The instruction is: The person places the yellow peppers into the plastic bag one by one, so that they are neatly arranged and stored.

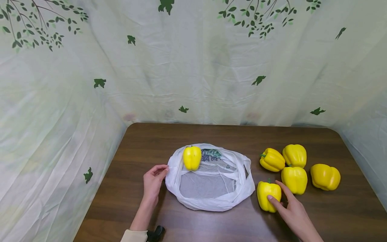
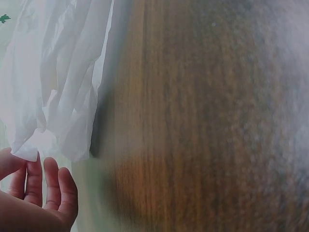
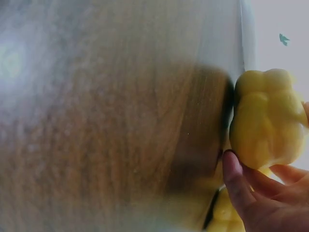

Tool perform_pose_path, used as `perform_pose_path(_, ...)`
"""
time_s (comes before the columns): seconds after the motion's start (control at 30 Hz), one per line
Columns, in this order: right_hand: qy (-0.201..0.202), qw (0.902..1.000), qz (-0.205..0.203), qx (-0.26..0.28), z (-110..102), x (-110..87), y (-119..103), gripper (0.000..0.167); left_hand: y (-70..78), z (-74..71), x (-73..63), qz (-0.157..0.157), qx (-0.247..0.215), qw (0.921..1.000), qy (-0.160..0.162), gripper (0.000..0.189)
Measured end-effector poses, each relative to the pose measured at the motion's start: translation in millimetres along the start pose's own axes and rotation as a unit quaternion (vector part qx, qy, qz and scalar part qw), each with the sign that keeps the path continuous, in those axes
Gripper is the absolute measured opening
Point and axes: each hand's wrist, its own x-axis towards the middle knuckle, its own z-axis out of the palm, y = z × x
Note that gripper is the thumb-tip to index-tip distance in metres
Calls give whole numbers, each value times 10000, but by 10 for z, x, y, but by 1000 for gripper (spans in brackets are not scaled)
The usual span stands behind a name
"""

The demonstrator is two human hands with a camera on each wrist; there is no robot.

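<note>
A white plastic bag (image 1: 208,205) lies on the table with its mouth spread wide and some dark print on its inner side. One yellow bell pepper (image 1: 192,158) sits at its far left part. My left hand (image 1: 155,183) pinches the bag's left edge between thumb and fingers; the left wrist view shows the thin plastic (image 2: 58,96) rising from the fingertips. Just right of the bag, my right hand (image 1: 288,205) grips another yellow bell pepper (image 1: 266,195), thumb on its near side and fingers around its right side. In the right wrist view that pepper (image 3: 268,116) appears close to the tabletop.
Several more yellow bell peppers are grouped at the right: one (image 1: 272,159) at the left, one (image 1: 294,155) at the back, one (image 1: 294,180) in front, one (image 1: 326,177) farther right. The brown wooden table (image 1: 223,132) meets a leaf-patterned curtain (image 1: 193,74) behind.
</note>
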Motion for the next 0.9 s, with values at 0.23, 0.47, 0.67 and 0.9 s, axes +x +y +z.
perform_pose_path(0.23,53,9999,108,121,0,-3,-26,93,12,0,-11,-52,24,10000,-13,21)
perform_pose_path(0.47,63,9994,149,299,-6,-10,-68,95,17,3,-7,-47,7,10000,-21,21)
perform_pose_path(0.67,212,9990,50,386,-10,-21,-102,93,5,2,0,-67,23,10000,-7,21)
perform_pose_path(0.9,438,9973,-40,590,0,-46,-121,91,-27,-15,17,-219,91,9997,-30,21)
